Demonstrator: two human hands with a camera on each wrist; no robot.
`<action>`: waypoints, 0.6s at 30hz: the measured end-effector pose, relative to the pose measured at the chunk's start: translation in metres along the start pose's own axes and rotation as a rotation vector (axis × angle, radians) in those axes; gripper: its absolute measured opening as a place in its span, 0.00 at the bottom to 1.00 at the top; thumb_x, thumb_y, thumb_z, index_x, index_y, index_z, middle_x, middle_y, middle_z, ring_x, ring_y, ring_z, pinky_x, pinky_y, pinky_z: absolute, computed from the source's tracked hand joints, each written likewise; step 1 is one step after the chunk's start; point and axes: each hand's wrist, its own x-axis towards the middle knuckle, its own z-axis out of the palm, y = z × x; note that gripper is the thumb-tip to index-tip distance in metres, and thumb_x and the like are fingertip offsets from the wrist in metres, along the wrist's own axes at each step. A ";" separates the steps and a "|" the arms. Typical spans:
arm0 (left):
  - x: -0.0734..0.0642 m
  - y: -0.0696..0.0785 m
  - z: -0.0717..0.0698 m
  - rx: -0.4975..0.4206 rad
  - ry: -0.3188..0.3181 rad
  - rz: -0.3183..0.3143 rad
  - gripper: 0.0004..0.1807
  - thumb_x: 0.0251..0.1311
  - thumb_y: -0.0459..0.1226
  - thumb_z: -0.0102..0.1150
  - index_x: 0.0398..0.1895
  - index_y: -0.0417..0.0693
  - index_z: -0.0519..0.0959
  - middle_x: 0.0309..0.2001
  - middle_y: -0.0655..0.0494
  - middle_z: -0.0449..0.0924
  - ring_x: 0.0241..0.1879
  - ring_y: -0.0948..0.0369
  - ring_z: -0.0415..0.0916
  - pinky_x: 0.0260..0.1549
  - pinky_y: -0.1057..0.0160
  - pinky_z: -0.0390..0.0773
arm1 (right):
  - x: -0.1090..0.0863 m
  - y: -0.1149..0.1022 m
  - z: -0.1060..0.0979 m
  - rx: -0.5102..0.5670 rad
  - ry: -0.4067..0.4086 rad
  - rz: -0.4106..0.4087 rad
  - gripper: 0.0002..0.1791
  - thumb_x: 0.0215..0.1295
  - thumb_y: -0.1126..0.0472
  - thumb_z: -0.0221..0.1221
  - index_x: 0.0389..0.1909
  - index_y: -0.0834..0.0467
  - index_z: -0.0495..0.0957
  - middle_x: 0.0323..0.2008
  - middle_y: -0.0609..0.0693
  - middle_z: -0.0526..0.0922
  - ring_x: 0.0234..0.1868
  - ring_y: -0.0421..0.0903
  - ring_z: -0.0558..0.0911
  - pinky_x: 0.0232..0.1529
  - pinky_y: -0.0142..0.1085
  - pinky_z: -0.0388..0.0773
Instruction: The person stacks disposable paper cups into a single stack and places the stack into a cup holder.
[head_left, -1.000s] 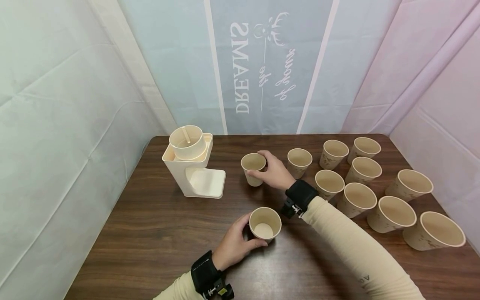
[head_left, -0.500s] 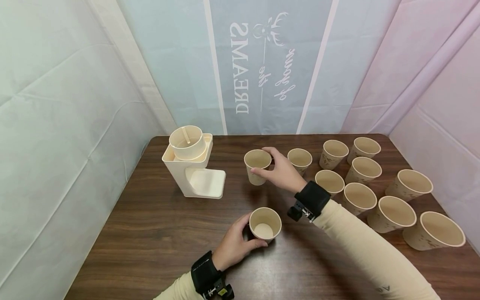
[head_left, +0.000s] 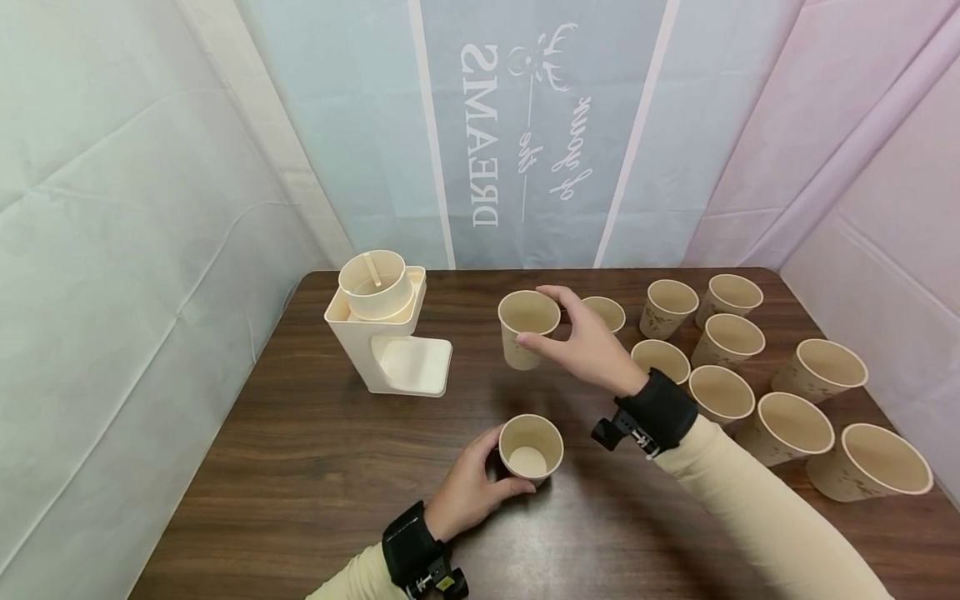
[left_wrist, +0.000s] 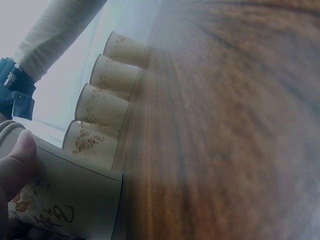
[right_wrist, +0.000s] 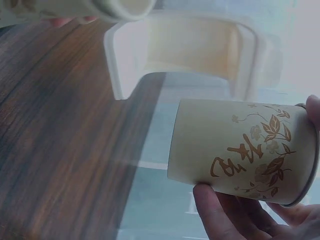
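Observation:
My left hand (head_left: 468, 492) curls round a beige paper cup (head_left: 529, 437) that stands upright on the table, thumb near its rim in the left wrist view. In my right hand (head_left: 592, 350) is a second paper cup (head_left: 517, 346), gripped between thumb and fingers and held above the table. Brown flower print and lettering cover this cup's side (right_wrist: 240, 150) in the right wrist view. To the left of the raised cup stands a cream-coloured stand (head_left: 420, 367) with a short round container (head_left: 375, 292) in its top.
Several matching paper cups (head_left: 720, 392) stand upright in rough rows along the right side of the dark wooden table (head_left: 300, 467). One cup (head_left: 606, 312) is partly hidden behind my right hand. Pale fabric walls (head_left: 555, 225) close in the back and sides.
My right hand has lifted its paper cup off the table and drawn it slightly right and upward. My left hand and its cup have stayed in place.

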 end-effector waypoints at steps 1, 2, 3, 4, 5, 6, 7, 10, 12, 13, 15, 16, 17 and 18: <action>0.000 0.000 0.000 -0.001 0.001 0.003 0.40 0.49 0.38 0.80 0.67 0.46 0.73 0.62 0.54 0.78 0.64 0.54 0.73 0.68 0.54 0.68 | -0.001 -0.001 -0.001 -0.003 0.004 -0.004 0.43 0.61 0.51 0.72 0.73 0.58 0.63 0.61 0.55 0.76 0.59 0.53 0.76 0.60 0.50 0.73; 0.000 0.000 0.000 -0.002 0.002 0.006 0.40 0.49 0.38 0.80 0.67 0.46 0.73 0.62 0.54 0.78 0.64 0.54 0.73 0.68 0.54 0.68 | -0.002 -0.001 -0.002 -0.006 0.007 -0.008 0.43 0.61 0.51 0.72 0.73 0.58 0.64 0.61 0.55 0.76 0.59 0.53 0.77 0.60 0.51 0.73; 0.000 -0.001 0.000 -0.002 0.003 0.009 0.39 0.49 0.37 0.80 0.67 0.46 0.73 0.62 0.54 0.78 0.63 0.54 0.73 0.68 0.54 0.68 | -0.004 -0.002 -0.003 -0.006 0.007 -0.010 0.42 0.62 0.52 0.72 0.73 0.58 0.64 0.61 0.55 0.76 0.59 0.53 0.77 0.59 0.51 0.74; 0.000 -0.001 0.000 -0.003 0.003 0.009 0.39 0.49 0.37 0.80 0.67 0.46 0.73 0.61 0.54 0.78 0.63 0.54 0.73 0.68 0.54 0.69 | -0.005 -0.002 -0.003 -0.008 0.006 -0.013 0.42 0.62 0.52 0.72 0.73 0.58 0.64 0.62 0.55 0.76 0.58 0.53 0.78 0.59 0.52 0.75; 0.000 -0.001 0.000 -0.003 0.004 0.008 0.39 0.49 0.37 0.80 0.67 0.46 0.74 0.61 0.54 0.78 0.63 0.54 0.73 0.68 0.54 0.69 | -0.007 -0.002 -0.004 -0.012 0.005 -0.015 0.42 0.62 0.52 0.72 0.73 0.58 0.64 0.62 0.55 0.76 0.58 0.53 0.78 0.58 0.52 0.75; 0.000 -0.001 0.000 -0.002 0.004 0.008 0.39 0.49 0.37 0.80 0.67 0.46 0.74 0.61 0.54 0.78 0.63 0.54 0.73 0.68 0.54 0.69 | -0.008 -0.002 -0.004 -0.015 0.004 -0.019 0.42 0.62 0.52 0.72 0.73 0.58 0.64 0.62 0.55 0.76 0.57 0.53 0.79 0.57 0.52 0.76; 0.000 -0.001 0.000 -0.001 0.005 0.006 0.39 0.49 0.37 0.80 0.67 0.46 0.74 0.61 0.54 0.78 0.63 0.54 0.73 0.67 0.54 0.69 | -0.010 -0.002 -0.004 -0.019 0.003 -0.022 0.41 0.62 0.52 0.72 0.73 0.58 0.64 0.62 0.55 0.76 0.56 0.53 0.79 0.56 0.53 0.77; 0.000 0.000 0.000 0.001 0.004 0.003 0.39 0.49 0.38 0.80 0.67 0.46 0.74 0.61 0.55 0.78 0.63 0.54 0.74 0.67 0.54 0.69 | -0.015 -0.003 -0.004 -0.030 0.006 -0.035 0.41 0.63 0.52 0.72 0.72 0.57 0.65 0.62 0.55 0.76 0.53 0.52 0.79 0.53 0.50 0.77; 0.000 0.000 0.000 0.003 0.002 0.001 0.39 0.49 0.38 0.80 0.67 0.47 0.74 0.61 0.55 0.78 0.62 0.54 0.74 0.67 0.54 0.69 | -0.019 -0.005 -0.005 -0.030 0.006 -0.047 0.40 0.63 0.53 0.71 0.72 0.57 0.66 0.61 0.54 0.77 0.51 0.51 0.79 0.51 0.48 0.76; 0.000 0.000 0.000 0.003 0.002 0.001 0.39 0.49 0.38 0.80 0.67 0.46 0.74 0.61 0.54 0.78 0.62 0.54 0.74 0.67 0.54 0.69 | -0.020 -0.006 -0.005 -0.031 0.007 -0.054 0.40 0.63 0.53 0.71 0.72 0.57 0.66 0.61 0.54 0.77 0.51 0.51 0.78 0.51 0.47 0.76; 0.000 0.000 0.000 0.004 0.001 0.002 0.39 0.49 0.38 0.80 0.67 0.46 0.74 0.61 0.54 0.79 0.62 0.54 0.74 0.67 0.54 0.69 | -0.024 -0.008 -0.006 -0.031 0.007 -0.064 0.40 0.62 0.53 0.72 0.72 0.56 0.66 0.61 0.53 0.77 0.50 0.50 0.78 0.50 0.46 0.76; 0.000 0.000 0.000 0.004 0.001 0.003 0.39 0.49 0.38 0.80 0.67 0.46 0.74 0.61 0.54 0.79 0.62 0.54 0.74 0.67 0.54 0.69 | -0.026 -0.009 -0.006 -0.027 0.006 -0.069 0.40 0.62 0.53 0.72 0.72 0.56 0.66 0.61 0.53 0.77 0.50 0.49 0.79 0.50 0.45 0.77; 0.000 0.000 0.000 0.004 0.001 0.004 0.39 0.49 0.38 0.80 0.67 0.46 0.74 0.61 0.53 0.79 0.62 0.53 0.74 0.67 0.54 0.69 | -0.028 -0.011 -0.007 -0.022 0.003 -0.072 0.40 0.62 0.54 0.72 0.72 0.56 0.66 0.61 0.52 0.77 0.50 0.49 0.80 0.50 0.44 0.78; 0.000 0.000 0.000 0.005 0.002 0.005 0.39 0.49 0.38 0.80 0.67 0.46 0.74 0.61 0.53 0.79 0.62 0.53 0.74 0.67 0.54 0.69 | -0.030 -0.012 -0.007 -0.012 -0.001 -0.073 0.40 0.62 0.54 0.73 0.72 0.55 0.66 0.60 0.52 0.77 0.51 0.49 0.80 0.50 0.42 0.78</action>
